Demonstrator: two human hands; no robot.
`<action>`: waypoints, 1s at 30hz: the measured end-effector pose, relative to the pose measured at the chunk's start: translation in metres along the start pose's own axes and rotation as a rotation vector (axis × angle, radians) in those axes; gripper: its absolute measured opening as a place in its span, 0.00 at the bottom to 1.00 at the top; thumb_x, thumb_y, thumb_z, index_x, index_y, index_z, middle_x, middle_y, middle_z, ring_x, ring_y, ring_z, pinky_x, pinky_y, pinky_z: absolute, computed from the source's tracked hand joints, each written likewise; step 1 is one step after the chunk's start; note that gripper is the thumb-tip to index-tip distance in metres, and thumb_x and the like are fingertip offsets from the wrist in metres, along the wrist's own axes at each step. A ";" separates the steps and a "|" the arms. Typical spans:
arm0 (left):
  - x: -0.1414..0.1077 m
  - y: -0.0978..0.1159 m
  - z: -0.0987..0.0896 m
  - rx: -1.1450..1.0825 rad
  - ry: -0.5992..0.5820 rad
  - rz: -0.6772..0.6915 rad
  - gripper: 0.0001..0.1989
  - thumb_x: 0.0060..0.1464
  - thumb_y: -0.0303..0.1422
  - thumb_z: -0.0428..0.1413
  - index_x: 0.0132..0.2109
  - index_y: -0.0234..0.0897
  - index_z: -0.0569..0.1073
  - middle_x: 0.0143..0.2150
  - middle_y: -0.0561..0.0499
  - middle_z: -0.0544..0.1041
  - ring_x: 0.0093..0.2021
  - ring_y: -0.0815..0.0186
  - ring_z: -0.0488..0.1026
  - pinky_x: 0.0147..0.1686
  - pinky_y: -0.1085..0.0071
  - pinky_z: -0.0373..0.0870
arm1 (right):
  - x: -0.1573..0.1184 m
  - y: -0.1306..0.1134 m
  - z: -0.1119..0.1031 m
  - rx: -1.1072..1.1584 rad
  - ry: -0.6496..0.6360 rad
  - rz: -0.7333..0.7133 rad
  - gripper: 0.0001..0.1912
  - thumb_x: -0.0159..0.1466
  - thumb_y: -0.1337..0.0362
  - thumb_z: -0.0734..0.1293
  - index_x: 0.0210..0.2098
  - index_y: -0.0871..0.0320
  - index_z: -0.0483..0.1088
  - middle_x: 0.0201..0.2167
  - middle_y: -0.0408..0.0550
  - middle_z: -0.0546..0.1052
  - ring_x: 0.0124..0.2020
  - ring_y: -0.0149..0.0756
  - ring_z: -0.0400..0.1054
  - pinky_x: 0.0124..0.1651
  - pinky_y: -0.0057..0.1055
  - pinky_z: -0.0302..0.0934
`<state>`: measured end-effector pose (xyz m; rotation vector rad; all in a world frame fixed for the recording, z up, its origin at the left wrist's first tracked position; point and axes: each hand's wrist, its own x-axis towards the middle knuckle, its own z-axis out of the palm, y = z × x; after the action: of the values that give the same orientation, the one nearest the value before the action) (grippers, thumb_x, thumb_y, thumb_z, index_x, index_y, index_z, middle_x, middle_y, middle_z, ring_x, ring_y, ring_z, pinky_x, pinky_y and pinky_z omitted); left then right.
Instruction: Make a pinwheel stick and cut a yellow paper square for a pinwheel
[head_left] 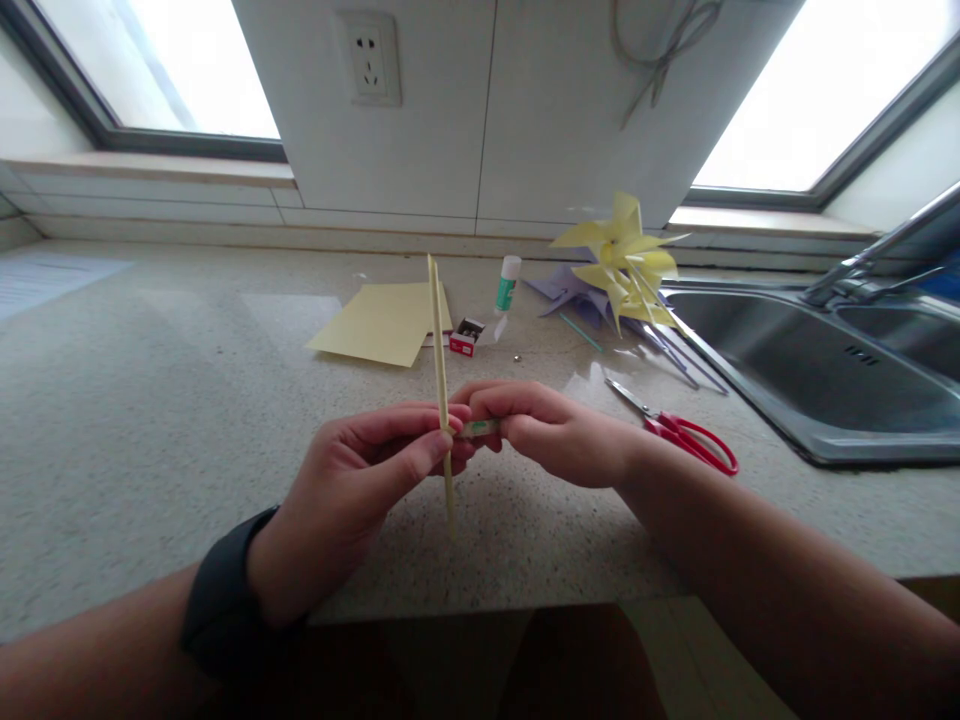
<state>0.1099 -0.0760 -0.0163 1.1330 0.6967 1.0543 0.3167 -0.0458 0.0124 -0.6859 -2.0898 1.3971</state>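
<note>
Between its thumb and fingers my left hand [375, 465] pinches a thin pale-yellow paper stick [440, 350]. The stick stands nearly upright, its lower end reaching below the fingers. My right hand [536, 420] is closed beside it, gripping a small pale thing with green print that looks like a tape roll [480, 428], partly hidden by the fingers. Both hands' fingertips meet near the stick. Behind them lie yellow paper sheets [379, 325] and a small red open box [466, 338] with small dark things inside.
A glue stick [508, 284] stands behind the box. Red-handled scissors [679, 432] lie to the right. Yellow pinwheels [622, 262] and a purple pinwheel [564, 288] rest beside the steel sink [750, 340]. A tiny pin [517, 357] and a thin teal stick [581, 332] lie on the counter.
</note>
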 end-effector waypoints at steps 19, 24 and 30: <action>-0.003 0.000 -0.001 0.049 -0.050 -0.016 0.07 0.57 0.31 0.64 0.43 0.44 0.83 0.45 0.51 0.84 0.43 0.66 0.81 0.46 0.76 0.77 | 0.000 -0.001 0.000 0.083 -0.041 -0.037 0.09 0.58 0.71 0.61 0.33 0.62 0.73 0.36 0.46 0.72 0.36 0.32 0.65 0.42 0.31 0.61; -0.004 -0.001 -0.002 0.052 -0.029 -0.017 0.08 0.58 0.31 0.63 0.44 0.44 0.83 0.46 0.49 0.84 0.42 0.64 0.81 0.46 0.71 0.78 | 0.000 -0.001 -0.001 0.113 -0.021 -0.002 0.11 0.56 0.72 0.59 0.33 0.61 0.72 0.36 0.47 0.74 0.38 0.33 0.66 0.43 0.32 0.60; -0.003 -0.001 -0.002 0.036 0.003 -0.004 0.06 0.58 0.31 0.63 0.42 0.43 0.83 0.45 0.50 0.84 0.40 0.65 0.81 0.44 0.72 0.78 | -0.003 0.000 -0.002 0.087 0.045 -0.003 0.06 0.55 0.70 0.59 0.27 0.59 0.68 0.32 0.46 0.72 0.34 0.32 0.64 0.39 0.31 0.59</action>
<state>0.1073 -0.0782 -0.0180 1.1609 0.7225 1.0444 0.3202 -0.0464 0.0128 -0.6728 -1.9822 1.4481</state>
